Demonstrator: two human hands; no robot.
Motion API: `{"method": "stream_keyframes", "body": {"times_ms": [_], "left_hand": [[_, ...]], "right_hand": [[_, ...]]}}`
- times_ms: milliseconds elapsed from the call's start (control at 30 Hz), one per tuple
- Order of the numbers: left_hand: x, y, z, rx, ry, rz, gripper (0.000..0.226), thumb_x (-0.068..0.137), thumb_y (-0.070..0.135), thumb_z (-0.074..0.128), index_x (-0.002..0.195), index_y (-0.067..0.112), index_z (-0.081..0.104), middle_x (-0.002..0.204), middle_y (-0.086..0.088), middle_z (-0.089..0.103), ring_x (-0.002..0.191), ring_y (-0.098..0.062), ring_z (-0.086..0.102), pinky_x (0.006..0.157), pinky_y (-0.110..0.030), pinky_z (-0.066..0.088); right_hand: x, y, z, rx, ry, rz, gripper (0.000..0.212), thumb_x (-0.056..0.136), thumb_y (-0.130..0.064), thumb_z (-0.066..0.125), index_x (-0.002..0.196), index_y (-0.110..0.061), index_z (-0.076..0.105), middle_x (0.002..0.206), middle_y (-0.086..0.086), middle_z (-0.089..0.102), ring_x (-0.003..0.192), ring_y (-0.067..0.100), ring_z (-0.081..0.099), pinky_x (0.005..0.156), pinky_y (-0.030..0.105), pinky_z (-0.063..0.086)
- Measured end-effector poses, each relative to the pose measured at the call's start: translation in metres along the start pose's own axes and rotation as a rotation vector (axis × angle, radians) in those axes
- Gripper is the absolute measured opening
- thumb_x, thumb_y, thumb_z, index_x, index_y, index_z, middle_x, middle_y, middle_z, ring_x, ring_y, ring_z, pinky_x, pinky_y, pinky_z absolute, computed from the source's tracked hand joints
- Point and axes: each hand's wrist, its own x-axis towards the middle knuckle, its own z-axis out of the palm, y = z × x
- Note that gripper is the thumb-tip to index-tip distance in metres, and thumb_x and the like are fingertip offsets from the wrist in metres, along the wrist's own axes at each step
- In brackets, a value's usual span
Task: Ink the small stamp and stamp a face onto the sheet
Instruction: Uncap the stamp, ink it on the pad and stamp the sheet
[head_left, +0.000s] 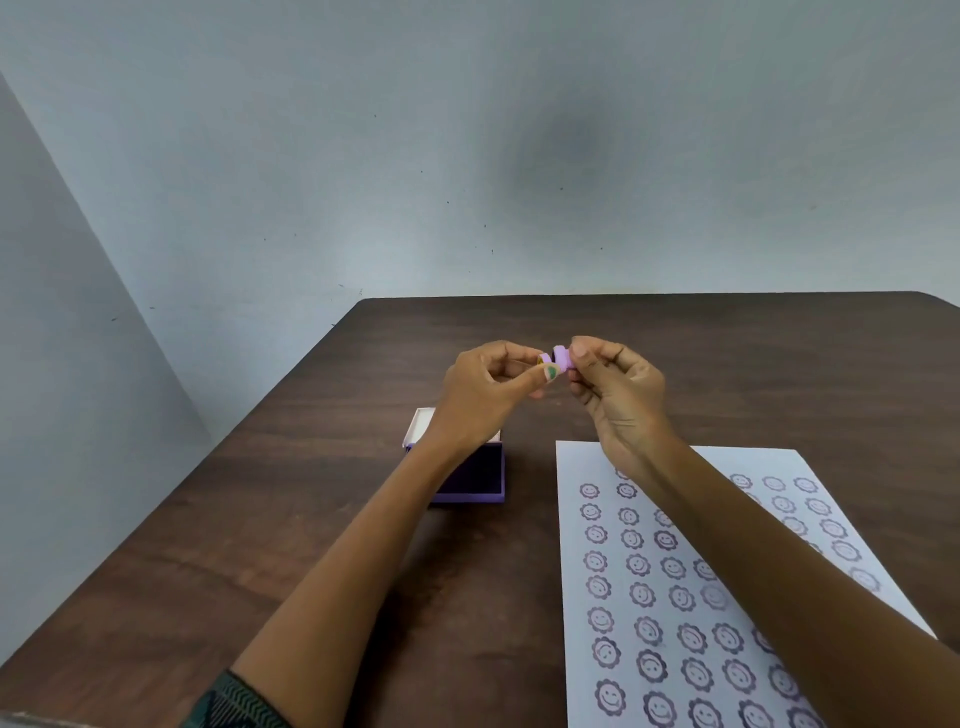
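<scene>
A small lilac stamp (560, 357) is held up above the dark wooden table (322, 519), between both hands. My right hand (615, 387) pinches the stamp's body with its fingertips. My left hand (488, 387) pinches the other end, a small lilac piece (544, 358) that sits right against the stamp; I cannot tell whether the two are joined. Below my left wrist lies the open purple ink pad (480, 480), partly hidden by that arm. The white sheet (675, 597), covered with several rows of purple flower-shaped smiling faces, lies under my right forearm.
The ink pad's white lid (420, 423) stands open behind it, mostly hidden by my left wrist. A pale wall rises beyond the table's far edge, and the table's left edge runs diagonally toward me.
</scene>
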Motion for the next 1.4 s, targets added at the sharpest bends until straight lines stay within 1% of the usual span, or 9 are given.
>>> {"method": "stream_keyframes", "body": {"times_ms": [100, 200, 400, 533, 667, 800, 900, 1133, 1400], "left_hand": [[-0.001, -0.005, -0.001, 0.189, -0.028, 0.054, 0.018, 0.078, 0.022, 0.074, 0.096, 0.017, 0.072, 0.085, 0.002, 0.073, 0.076, -0.010, 0.068, 0.077, -0.025, 0.055], [-0.004, -0.010, 0.000, 0.507, -0.184, 0.129, 0.023, 0.082, 0.026, 0.069, 0.103, 0.018, 0.070, 0.098, -0.001, 0.072, 0.083, -0.013, 0.063, 0.076, -0.026, 0.051], [-0.002, -0.013, -0.004, 0.862, -0.310, 0.118, 0.035, 0.085, 0.048, 0.060, 0.113, 0.029, 0.065, 0.113, 0.004, 0.069, 0.107, -0.018, 0.055, 0.094, -0.036, 0.039], [0.000, -0.003, -0.025, 0.819, -0.270, 0.037, 0.040, 0.083, 0.052, 0.060, 0.119, 0.035, 0.060, 0.122, 0.012, 0.064, 0.116, -0.012, 0.052, 0.101, -0.037, 0.031], [-0.013, 0.002, -0.064, 0.661, -0.245, -0.094, 0.045, 0.074, 0.062, 0.064, 0.114, 0.043, 0.060, 0.118, 0.020, 0.062, 0.109, -0.005, 0.055, 0.106, -0.042, 0.035], [-0.038, 0.001, -0.097, 0.683, -0.337, -0.265, 0.070, 0.054, 0.073, 0.067, 0.119, 0.050, 0.054, 0.137, 0.016, 0.050, 0.129, -0.011, 0.042, 0.113, -0.047, 0.028], [-0.055, -0.005, -0.112, 0.721, -0.386, -0.337, 0.084, 0.046, 0.074, 0.070, 0.124, 0.052, 0.046, 0.147, 0.015, 0.037, 0.136, -0.015, 0.030, 0.115, -0.050, 0.024], [-0.065, -0.015, -0.116, 0.723, -0.367, -0.327, 0.070, 0.057, 0.059, 0.080, 0.120, 0.050, 0.050, 0.151, 0.018, 0.028, 0.142, -0.015, 0.017, 0.116, -0.052, 0.017], [-0.070, -0.012, -0.114, 0.736, -0.407, -0.297, 0.065, 0.058, 0.059, 0.079, 0.116, 0.049, 0.052, 0.153, 0.019, 0.023, 0.142, -0.014, 0.013, 0.113, -0.049, 0.012]], "right_hand": [[0.001, 0.001, -0.004, -0.137, 0.099, -0.102, 0.006, 0.081, -0.012, 0.066, 0.086, -0.015, 0.066, 0.078, 0.000, 0.069, 0.061, 0.006, 0.063, 0.058, 0.016, 0.054], [0.001, 0.004, -0.006, -0.288, 0.128, -0.205, 0.006, 0.082, -0.016, 0.067, 0.083, -0.021, 0.064, 0.077, -0.006, 0.070, 0.066, 0.005, 0.067, 0.060, 0.011, 0.053], [0.001, 0.008, -0.004, -0.374, 0.092, -0.250, 0.006, 0.082, -0.019, 0.067, 0.081, -0.024, 0.063, 0.078, -0.003, 0.071, 0.077, 0.014, 0.070, 0.072, 0.024, 0.057], [-0.002, 0.009, -0.001, -0.423, 0.020, -0.273, 0.008, 0.082, -0.022, 0.067, 0.089, -0.021, 0.063, 0.085, 0.002, 0.072, 0.081, 0.015, 0.069, 0.074, 0.029, 0.056], [-0.010, 0.008, 0.007, -0.488, -0.060, -0.323, 0.018, 0.079, -0.023, 0.070, 0.093, -0.016, 0.062, 0.079, -0.004, 0.068, 0.070, 0.000, 0.063, 0.065, 0.017, 0.053], [-0.019, 0.010, 0.017, -0.519, -0.183, -0.328, 0.018, 0.076, -0.020, 0.073, 0.088, -0.014, 0.061, 0.072, -0.008, 0.064, 0.061, -0.005, 0.058, 0.051, 0.009, 0.047], [-0.025, 0.012, 0.022, -0.566, -0.270, -0.329, 0.018, 0.074, -0.021, 0.074, 0.083, -0.011, 0.062, 0.069, -0.006, 0.065, 0.061, 0.003, 0.058, 0.052, 0.016, 0.048], [-0.035, 0.017, 0.028, -0.748, -0.404, -0.384, 0.019, 0.072, -0.023, 0.076, 0.083, -0.012, 0.064, 0.071, -0.012, 0.062, 0.066, -0.008, 0.056, 0.056, 0.002, 0.042], [-0.051, 0.019, 0.040, -0.828, -0.517, -0.404, 0.018, 0.073, -0.026, 0.075, 0.086, -0.019, 0.066, 0.078, -0.014, 0.063, 0.075, -0.005, 0.057, 0.061, 0.007, 0.046]]}}
